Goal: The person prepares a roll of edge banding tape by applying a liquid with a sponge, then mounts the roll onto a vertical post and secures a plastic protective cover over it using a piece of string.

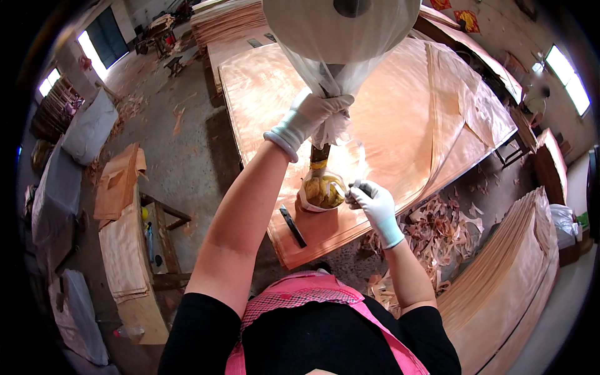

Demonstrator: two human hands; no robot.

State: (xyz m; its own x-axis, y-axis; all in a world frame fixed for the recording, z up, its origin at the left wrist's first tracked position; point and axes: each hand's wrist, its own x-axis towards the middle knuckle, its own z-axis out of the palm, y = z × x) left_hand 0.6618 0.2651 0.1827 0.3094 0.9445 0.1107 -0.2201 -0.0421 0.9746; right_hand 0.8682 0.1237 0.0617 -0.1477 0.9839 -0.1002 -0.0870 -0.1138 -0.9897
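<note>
In a white glove, my left hand (315, 115) is closed around the gathered neck of a clear plastic sheet (334, 128). The sheet is draped over a large round pale disc (294, 28) with a dark centre, on a dark upright post (320, 153). Lower and to the right, my gloved right hand (374, 203) pinches a thin whitish strip (361, 164) that curves upward. Left of its fingertips, at the foot of the post, stands a white tub (306, 201) with yellowish, crumpled-looking contents. A flat dark bar (292, 226) lies left of the tub.
Under these spreads a large stack of thin wood veneer sheets (262, 94). Veneer scraps (444, 234) litter the floor at right, beside a leaning veneer stack (494, 275). A wooden trestle (162, 231) with sheets stands at left. Another person (535, 100) is at far right.
</note>
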